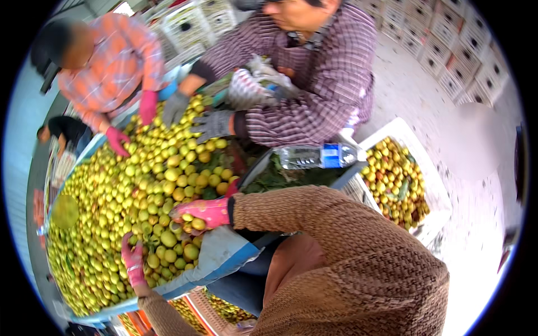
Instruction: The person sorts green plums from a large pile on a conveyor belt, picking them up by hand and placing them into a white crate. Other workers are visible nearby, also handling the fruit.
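A large heap of round yellow-green fruits, which look like jujubes, lies on a blue and white sheet. My left hand, in a pink glove, rests on the heap's near side with its fingers apart. My right hand, also gloved in pink, is cupped palm-up over the heap around several fruits, some with reddish patches. Part of its fingers is hidden by the fruits. Larger-looking fruits lie between and around my two hands.
Across the heap, one co-worker's grey gloves and another's pink gloves touch fruits. A plastic bottle lies above a leaf-filled container. A white crate of fruits stands right; stacked crates stand behind. More crates sit below.
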A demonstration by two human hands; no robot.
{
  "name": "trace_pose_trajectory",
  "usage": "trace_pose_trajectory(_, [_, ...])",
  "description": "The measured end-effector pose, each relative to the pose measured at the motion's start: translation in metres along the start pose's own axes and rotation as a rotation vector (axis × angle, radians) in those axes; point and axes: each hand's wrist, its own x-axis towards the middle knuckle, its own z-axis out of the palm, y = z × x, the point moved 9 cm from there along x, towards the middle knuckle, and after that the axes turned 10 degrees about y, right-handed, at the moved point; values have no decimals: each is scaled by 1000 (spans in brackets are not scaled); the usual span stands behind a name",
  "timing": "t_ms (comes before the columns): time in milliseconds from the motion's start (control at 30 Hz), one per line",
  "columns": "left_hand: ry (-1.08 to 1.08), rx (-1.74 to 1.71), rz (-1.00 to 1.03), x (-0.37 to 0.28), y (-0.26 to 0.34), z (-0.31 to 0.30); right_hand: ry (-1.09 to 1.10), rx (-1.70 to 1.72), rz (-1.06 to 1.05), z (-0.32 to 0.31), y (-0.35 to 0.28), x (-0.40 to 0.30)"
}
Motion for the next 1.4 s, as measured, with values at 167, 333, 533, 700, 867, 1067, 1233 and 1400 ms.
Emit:
trace_pose_trajectory(167, [23, -804, -435, -5, 119, 42, 188, 311, 167, 15, -18, -28])
trace_pose_trajectory(333, [-28, -1027, -404, -4, 253, 107, 395, -160, -91, 28, -113, -96])
trace_pose_trajectory(533, [-449, -1172, -242, -33, 451, 236, 763, -648, -390, -6, -254, -285])
trace_pose_trajectory(700, [-1034, -1631, -131, -193, 632, 344, 1414, -1313, -110, -85, -296, -532])
trace_pose_trajectory(867, [-863, -1208, 284, -189, 550, 303, 1357, -1851, 355, -180, -281, -598])
trace_pose_trajectory(1067, [-551, -946, 215, -85, 405, 155, 730, -1281, -170, -29, -292, -329])
trace_pose_trajectory(1233, [-150, -90, 20, -61, 236, 26, 187, -1035, 0, 49, -188, -100])
trace_pose_trajectory(1400, [89, 623, 119, -76, 120, -50, -181, -1227, -235, 64, -67, 95])
